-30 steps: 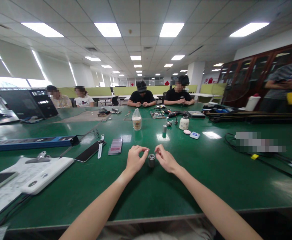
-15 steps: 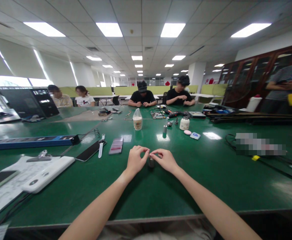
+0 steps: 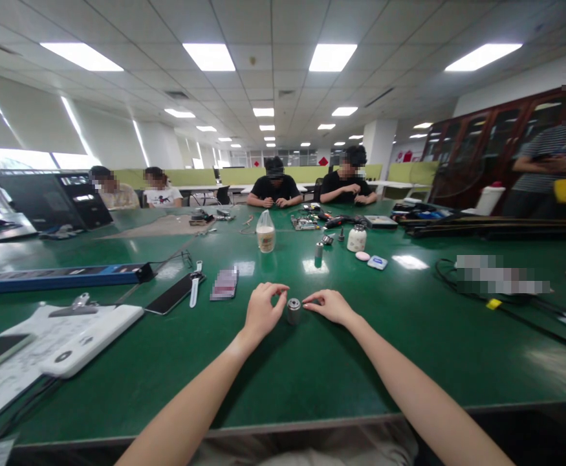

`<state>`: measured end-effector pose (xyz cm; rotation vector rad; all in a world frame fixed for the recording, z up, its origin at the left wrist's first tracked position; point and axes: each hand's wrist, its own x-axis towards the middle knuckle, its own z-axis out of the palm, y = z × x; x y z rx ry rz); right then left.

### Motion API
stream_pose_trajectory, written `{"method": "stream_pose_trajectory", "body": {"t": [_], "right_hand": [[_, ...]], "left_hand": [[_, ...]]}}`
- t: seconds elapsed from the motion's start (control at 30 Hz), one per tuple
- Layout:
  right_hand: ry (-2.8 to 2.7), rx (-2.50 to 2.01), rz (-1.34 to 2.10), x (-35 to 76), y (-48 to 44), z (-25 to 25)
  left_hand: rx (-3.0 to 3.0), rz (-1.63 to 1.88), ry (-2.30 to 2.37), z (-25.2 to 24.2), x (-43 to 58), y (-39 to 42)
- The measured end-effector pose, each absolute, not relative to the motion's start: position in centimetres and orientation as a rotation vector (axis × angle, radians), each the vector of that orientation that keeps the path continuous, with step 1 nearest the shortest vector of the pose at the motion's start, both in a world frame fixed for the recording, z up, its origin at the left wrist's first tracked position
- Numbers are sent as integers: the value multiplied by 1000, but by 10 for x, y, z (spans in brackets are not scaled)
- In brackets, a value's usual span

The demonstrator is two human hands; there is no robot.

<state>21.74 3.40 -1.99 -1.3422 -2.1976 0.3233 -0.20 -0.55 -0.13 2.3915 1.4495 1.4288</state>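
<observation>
A small grey metal cylinder [image 3: 293, 310] stands upright on the green table [image 3: 312, 362] between my two hands. My left hand [image 3: 262, 310] sits just left of it, fingers curled with thumb and forefinger pinched together; what they pinch, if anything, is too small to see. My right hand [image 3: 331, 305] rests on the table just right of the cylinder, its fingers stretched toward it and the fingertips close to its side.
A phone [image 3: 171, 294], a wristwatch [image 3: 195, 281] and a blurred card [image 3: 224, 283] lie left of my hands. A white device on papers [image 3: 88, 333] and a blue power strip [image 3: 54, 277] sit farther left. A bagged cup [image 3: 266, 232], a jar [image 3: 357, 238], cables [image 3: 506, 291] and seated people lie beyond.
My right hand came in over the cylinder, then lowered and flattened onto the table beside it. My left hand has kept its pinch and barely moved.
</observation>
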Motion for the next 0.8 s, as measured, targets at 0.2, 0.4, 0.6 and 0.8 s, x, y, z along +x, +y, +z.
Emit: {"method": "stream_pose_trajectory", "body": {"t": [0.2,0.4,0.6,0.8], "right_hand": [[-2170,-1366,331,216,35,-21],[-1984,-1305,330,209,31,-16],[-1963,-1116,391,189,15,-6],[-1947,-1085,350,184,8,-4]], "left_hand": [[2403,1443,1419,-2,-3,-4],[2403,1448,1410,-2,-3,-3],[2389,1435,1397,-4,-3,-3],[2385,1434,1395,-5,-4,-2]]}}
